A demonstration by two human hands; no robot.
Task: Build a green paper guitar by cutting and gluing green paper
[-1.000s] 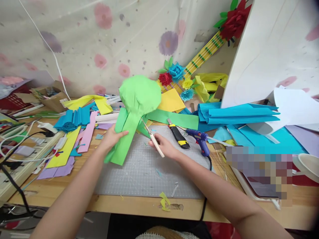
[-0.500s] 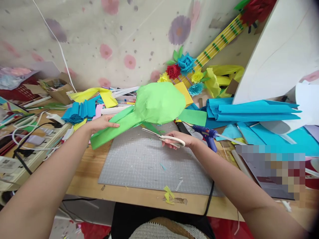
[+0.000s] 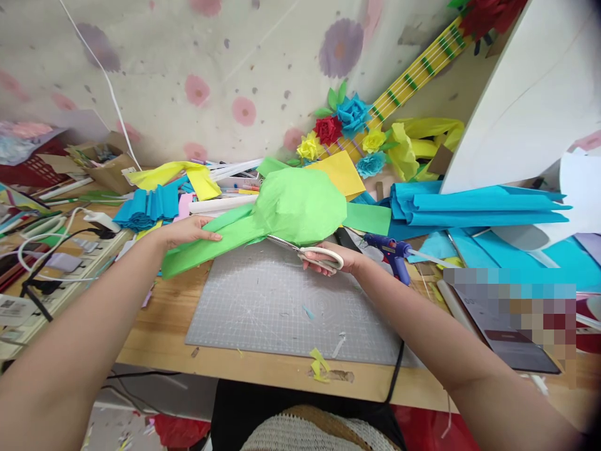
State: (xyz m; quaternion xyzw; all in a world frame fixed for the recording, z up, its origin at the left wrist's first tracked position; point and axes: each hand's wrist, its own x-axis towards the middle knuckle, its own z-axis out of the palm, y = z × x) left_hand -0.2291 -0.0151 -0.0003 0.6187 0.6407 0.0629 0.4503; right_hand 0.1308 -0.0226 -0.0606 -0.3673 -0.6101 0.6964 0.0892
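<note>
Flower-printed white sheeting [image 3: 154,81] hung behind a wooden table [image 3: 154,332] on which a gray gridded cutting mat [image 3: 291,313] lay. Above the mat's far edge was a light green paper piece [image 3: 300,203]: a rounded, puffed head, lightly wrinkled, narrowing at a neck into flat, overlapping tails that spread toward the left. The person's left hand [image 3: 190,232] pinched those tails between thumb and fingers. The right hand [image 3: 323,258] was curled around the handles of off-white scissors [image 3: 303,252], their metal blades pointing at the underside near the neck; whether they touched the paper could not be told. At far left, a white label [image 3: 16,311] by the power strip [image 3: 56,300] bore dark print too small to read.
</note>
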